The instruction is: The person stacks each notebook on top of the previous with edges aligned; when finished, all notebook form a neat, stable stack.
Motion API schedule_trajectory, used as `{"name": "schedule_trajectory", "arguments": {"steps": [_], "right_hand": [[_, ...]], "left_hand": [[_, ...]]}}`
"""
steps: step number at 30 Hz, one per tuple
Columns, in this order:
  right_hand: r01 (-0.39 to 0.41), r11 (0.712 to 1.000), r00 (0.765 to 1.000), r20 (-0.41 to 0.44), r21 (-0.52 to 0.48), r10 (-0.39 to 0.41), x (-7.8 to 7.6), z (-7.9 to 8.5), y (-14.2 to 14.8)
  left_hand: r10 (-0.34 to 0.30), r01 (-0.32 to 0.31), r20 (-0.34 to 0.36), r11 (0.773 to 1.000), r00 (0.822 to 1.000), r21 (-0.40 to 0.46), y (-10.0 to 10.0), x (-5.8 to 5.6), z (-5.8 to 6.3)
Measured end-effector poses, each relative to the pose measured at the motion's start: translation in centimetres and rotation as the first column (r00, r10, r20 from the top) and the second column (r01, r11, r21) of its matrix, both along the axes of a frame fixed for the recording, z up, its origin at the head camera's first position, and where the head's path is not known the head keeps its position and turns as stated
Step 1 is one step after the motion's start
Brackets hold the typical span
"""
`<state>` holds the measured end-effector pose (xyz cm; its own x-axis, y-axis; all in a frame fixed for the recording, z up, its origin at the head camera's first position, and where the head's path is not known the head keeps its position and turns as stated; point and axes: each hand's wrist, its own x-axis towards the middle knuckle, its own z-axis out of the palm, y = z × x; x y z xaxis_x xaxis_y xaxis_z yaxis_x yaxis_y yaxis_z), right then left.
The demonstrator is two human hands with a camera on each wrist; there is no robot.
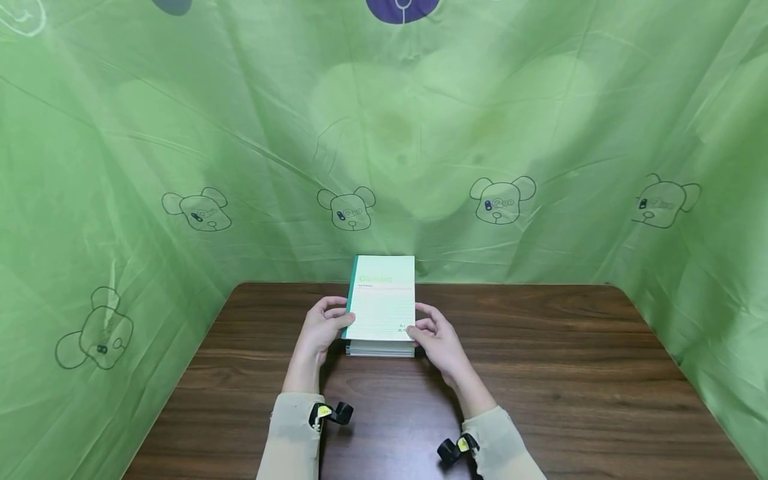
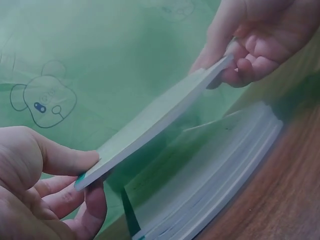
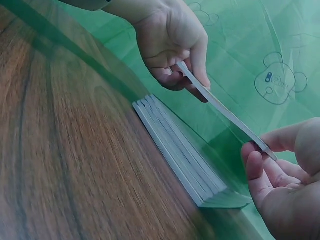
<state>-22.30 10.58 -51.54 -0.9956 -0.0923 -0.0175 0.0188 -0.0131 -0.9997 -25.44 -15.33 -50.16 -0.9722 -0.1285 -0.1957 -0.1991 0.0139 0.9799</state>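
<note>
A pale notebook (image 1: 384, 300) with a green spine is held above a stack of notebooks (image 1: 381, 349). My left hand (image 1: 319, 328) pinches its left edge, thumb on the cover and fingers beneath. On the opposite edge, my right hand (image 1: 441, 340) pinches it the same way. Both wrist views show a gap between the held notebook (image 2: 155, 120) and the stack (image 3: 175, 150) below. The stack lies on the table with its page edges towards me; the held notebook hides most of its top in the head view.
The brown wooden table (image 1: 540, 373) extends to both sides of the stack. A green curtain (image 1: 420, 133) printed with bear faces hangs behind the table and along its sides, close to the far edge.
</note>
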Motion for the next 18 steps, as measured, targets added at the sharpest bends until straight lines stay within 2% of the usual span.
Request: {"name": "schedule_trajectory", "arguments": {"steps": [10,18], "right_hand": [[-0.005,1.000,1.000,0.027,0.019,0.004,-0.2,-0.8,0.2],[-0.025,0.999,0.999,0.030,0.027,0.024,-0.5,-1.8,0.2]], "left_hand": [[-0.019,0.020,0.020,0.998,1.000,-0.060,0.0,-0.5,-1.4],[-0.031,0.034,0.044,0.997,0.999,-0.063,-0.2,-0.6,-2.1]]}}
